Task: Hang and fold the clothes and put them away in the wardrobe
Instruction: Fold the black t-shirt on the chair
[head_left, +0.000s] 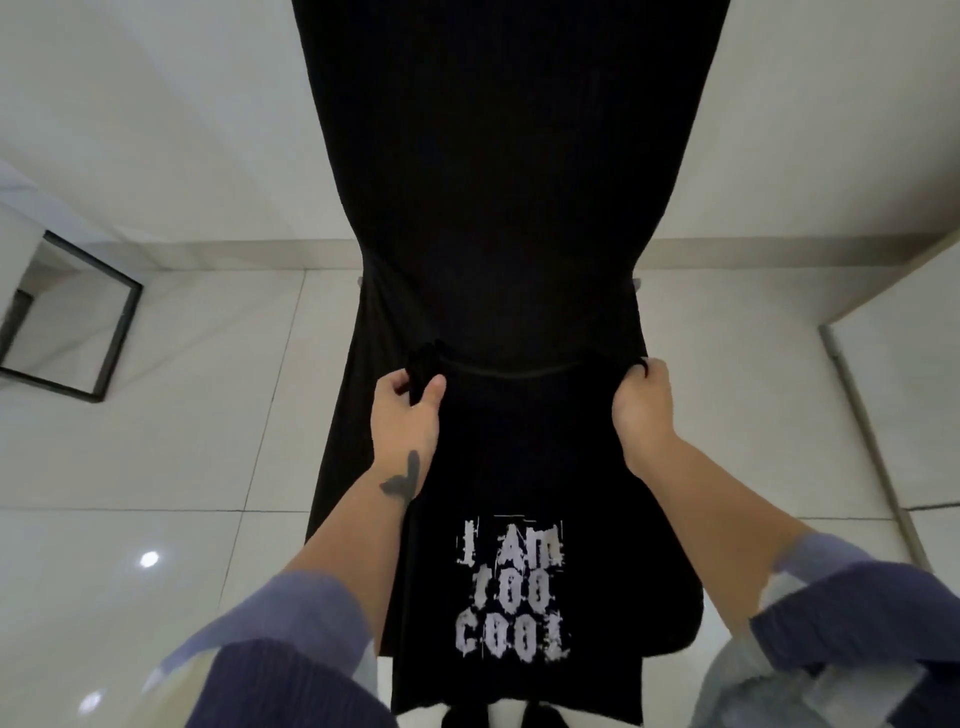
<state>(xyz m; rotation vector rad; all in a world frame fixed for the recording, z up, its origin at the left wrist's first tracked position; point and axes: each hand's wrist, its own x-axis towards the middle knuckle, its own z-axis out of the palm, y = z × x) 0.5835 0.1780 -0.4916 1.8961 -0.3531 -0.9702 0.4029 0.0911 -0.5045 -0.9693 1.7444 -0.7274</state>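
Close below the camera, a black T-shirt (511, 587) printed "I AM TOO COOL" hangs unfolded, the left hand (405, 410) pinching one shoulder and the right hand (641, 400) clenching the other. Judging by this, folding is only beginning; no wardrobe shows. Beyond lies a dark draped surface (498, 182), glossy white floor tiles (171, 426) and a framed mirror (72, 317).
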